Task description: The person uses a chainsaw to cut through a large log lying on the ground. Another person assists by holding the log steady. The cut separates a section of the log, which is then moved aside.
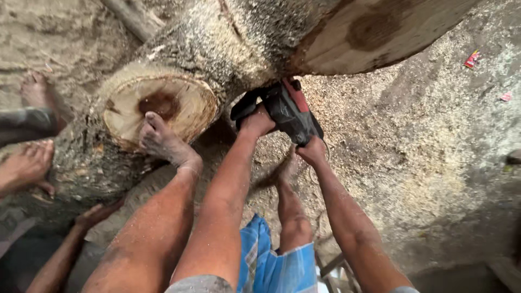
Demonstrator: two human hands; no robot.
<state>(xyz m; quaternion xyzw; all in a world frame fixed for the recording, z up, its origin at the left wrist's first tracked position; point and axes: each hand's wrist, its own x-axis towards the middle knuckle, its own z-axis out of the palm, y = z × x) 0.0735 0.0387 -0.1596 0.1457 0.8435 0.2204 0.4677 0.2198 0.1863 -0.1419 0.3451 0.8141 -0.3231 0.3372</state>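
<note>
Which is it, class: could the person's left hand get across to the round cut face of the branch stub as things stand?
Probably yes, but not freely. The left hand grips the chainsaw, so it must let go first. The round cut face lies close beside it, though the person's own foot rests against its lower edge.

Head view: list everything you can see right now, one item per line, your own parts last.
Thick bark-covered log: one, grey-brown with pale cut faces, across the top.
Round cut stub face: one, pale with dark centre, left of middle.
Black and red chainsaw: one, under the log, centre.
Sawdust-covered ground: pale tan, right side.
Small red wrapper: one, upper right.
Other people's bare feet: two, left edge.
Another person's hand: one, lower left.
Blue checked cloth: one, bottom centre.
Own foot: braced on the stub.
Left hand: gripping the chainsaw.
Right hand: gripping the chainsaw.
</note>
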